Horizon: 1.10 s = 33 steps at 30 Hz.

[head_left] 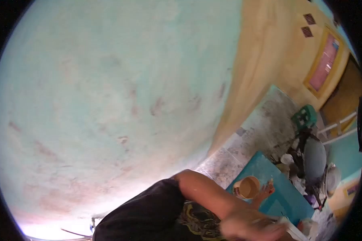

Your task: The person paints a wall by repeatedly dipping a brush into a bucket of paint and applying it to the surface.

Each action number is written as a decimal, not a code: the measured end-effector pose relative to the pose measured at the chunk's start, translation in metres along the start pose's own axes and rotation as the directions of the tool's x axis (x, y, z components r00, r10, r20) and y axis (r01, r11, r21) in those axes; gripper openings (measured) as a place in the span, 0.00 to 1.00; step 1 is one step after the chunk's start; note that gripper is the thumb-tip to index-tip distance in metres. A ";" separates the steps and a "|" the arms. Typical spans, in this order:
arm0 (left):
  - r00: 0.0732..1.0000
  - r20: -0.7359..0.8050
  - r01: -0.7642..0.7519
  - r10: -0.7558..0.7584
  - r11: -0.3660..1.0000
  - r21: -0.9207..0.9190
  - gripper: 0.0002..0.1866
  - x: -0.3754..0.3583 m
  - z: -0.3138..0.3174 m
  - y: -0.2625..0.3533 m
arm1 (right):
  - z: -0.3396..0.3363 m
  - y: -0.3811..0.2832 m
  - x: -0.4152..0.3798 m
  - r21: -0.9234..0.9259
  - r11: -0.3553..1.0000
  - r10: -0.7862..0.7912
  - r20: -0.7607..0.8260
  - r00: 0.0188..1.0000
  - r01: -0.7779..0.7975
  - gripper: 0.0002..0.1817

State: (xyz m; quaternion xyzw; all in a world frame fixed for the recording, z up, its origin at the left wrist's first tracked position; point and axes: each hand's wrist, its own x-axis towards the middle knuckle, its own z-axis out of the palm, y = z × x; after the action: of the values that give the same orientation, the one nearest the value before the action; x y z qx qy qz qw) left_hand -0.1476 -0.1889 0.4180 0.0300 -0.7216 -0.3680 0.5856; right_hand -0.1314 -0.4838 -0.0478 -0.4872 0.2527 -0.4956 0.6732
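My left arm, in a black sleeve, bends at the elbow and reaches across to the lower right. My left hand [255,228] is smeared by motion, its fingers blurred beside a white object [295,231] at the lower edge. Behind the forearm, a light brown tub [247,187] with a label stands on a blue surface [249,168]. Right beside the tub, the end of a bare limb [265,192] rests over the blue surface; I cannot tell whether it is my right hand or a foot. A dark shirt with a yellowish print [199,221] fills the bottom middle.
A stained pale green wall [120,80] takes up the left. At the right are a green plastic stool [305,117], a large grey round pan [314,158], a metal bowl [333,179] and clutter on a dirty tiled floor [269,120]. Farther off is a yellow-framed pane [325,62].
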 end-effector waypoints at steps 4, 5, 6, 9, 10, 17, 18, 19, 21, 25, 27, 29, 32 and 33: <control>0.998 -0.026 0.061 -0.062 0.997 -0.039 0.24 0.009 -0.002 -0.015 | -0.079 0.112 0.065 0.284 0.955 -0.186 0.343 0.921 0.087 0.11; 0.996 -0.040 0.073 -0.075 0.996 -0.048 0.24 0.009 -0.001 -0.016 | -0.051 0.073 0.046 0.146 0.989 -0.060 0.177 0.982 0.035 0.11; 0.995 -0.052 0.081 -0.084 0.995 -0.063 0.24 0.007 0.001 -0.018 | -0.017 0.026 0.023 0.027 0.997 0.075 -0.007 0.997 -0.074 0.10; 0.993 -0.063 0.092 -0.099 0.990 -0.104 0.24 0.010 0.004 -0.020 | 0.016 -0.020 -0.004 -0.091 0.988 0.107 -0.153 0.982 -0.122 0.12; 0.992 -0.064 0.098 -0.105 0.990 -0.102 0.24 0.005 0.003 -0.022 | 0.010 -0.012 -0.002 -0.113 0.991 0.059 -0.133 0.989 -0.074 0.13; 0.989 -0.057 0.127 -0.134 0.985 -0.114 0.23 -0.008 -0.001 -0.030 | 0.021 -0.026 -0.018 -0.114 0.970 -0.207 0.073 0.976 0.215 0.19; 0.989 -0.062 0.123 -0.132 0.985 -0.123 0.23 -0.009 -0.001 -0.031 | 0.043 -0.042 -0.033 -0.159 0.971 -0.183 -0.005 0.983 0.180 0.20; 0.988 -0.074 0.124 -0.135 0.983 -0.136 0.23 -0.015 -0.003 -0.033 | 0.045 -0.048 -0.040 -0.134 0.979 -0.163 -0.034 0.986 0.157 0.21; 0.976 -0.123 0.162 -0.181 0.975 -0.153 0.23 -0.031 -0.009 -0.040 | 0.044 -0.044 -0.042 -0.013 0.992 -0.129 -0.016 0.992 0.129 0.23; 0.863 -0.405 0.216 -0.303 0.945 -0.245 0.23 -0.103 -0.038 -0.074 | -0.016 -0.022 -0.018 -0.361 0.932 -0.020 0.020 1.000 0.026 0.17; 0.675 -0.625 0.247 -0.391 0.919 -0.308 0.22 -0.167 -0.064 -0.101 | 0.024 -0.052 -0.041 -0.493 0.870 -0.034 -0.100 0.994 -0.020 0.18; 0.369 -0.826 0.317 -0.427 0.893 -0.320 0.22 -0.254 -0.094 -0.136 | 0.013 -0.063 -0.071 -0.527 0.848 -0.068 -0.200 0.977 -0.049 0.19; -0.350 -0.738 0.215 -0.576 0.718 -0.662 0.19 -0.378 -0.112 -0.188 | 0.004 -0.025 -0.061 -0.468 0.883 -0.077 -0.236 0.969 -0.044 0.21; -0.318 -0.744 0.375 -0.588 0.642 -0.668 0.21 -0.419 -0.112 -0.213 | -0.028 -0.001 -0.067 -0.485 0.868 -0.006 -0.220 0.975 -0.104 0.24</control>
State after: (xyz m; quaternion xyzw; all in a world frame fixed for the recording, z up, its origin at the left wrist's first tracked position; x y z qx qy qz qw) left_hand -0.0027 -0.2007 -0.0429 0.5292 0.0310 -0.4909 0.6914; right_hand -0.1801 -0.4337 -0.0678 -0.5799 0.4545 -0.4467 0.5075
